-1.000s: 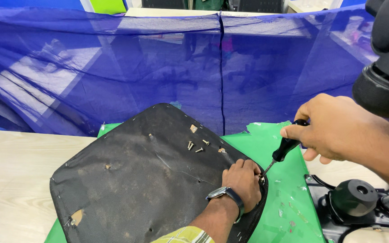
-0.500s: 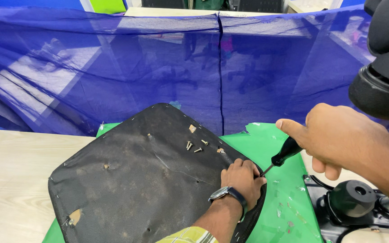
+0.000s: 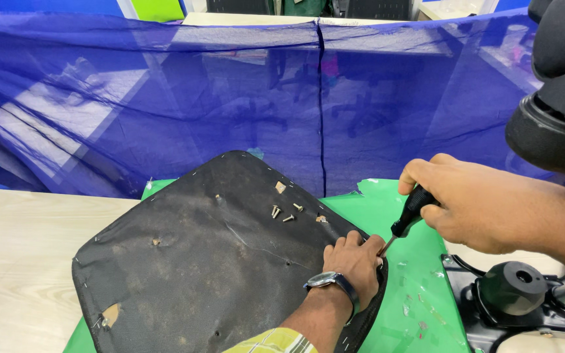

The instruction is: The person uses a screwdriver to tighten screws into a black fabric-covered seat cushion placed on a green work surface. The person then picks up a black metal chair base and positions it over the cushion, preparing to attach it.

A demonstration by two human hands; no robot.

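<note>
A black fabric-covered chair seat bottom [image 3: 210, 261] lies upside down on a green sheet [image 3: 413, 294]. My left hand [image 3: 354, 261], with a wristwatch, presses on the seat's right edge. My right hand [image 3: 479, 202] grips the black handle of a screwdriver [image 3: 408, 217]; its tip points down at the seat's edge, right beside my left fingers. Three loose screws [image 3: 284, 212] rest on the seat near its far edge.
A black metal chair mechanism [image 3: 521, 294] lies at the lower right on the sheet. A black chair part [image 3: 557, 85] looms at the upper right. A blue mesh curtain [image 3: 230, 98] hangs behind the wooden table [image 3: 14, 261].
My right hand with the screwdriver has shifted slightly left and down, closer to my left hand. The seat and my left hand have stayed put.
</note>
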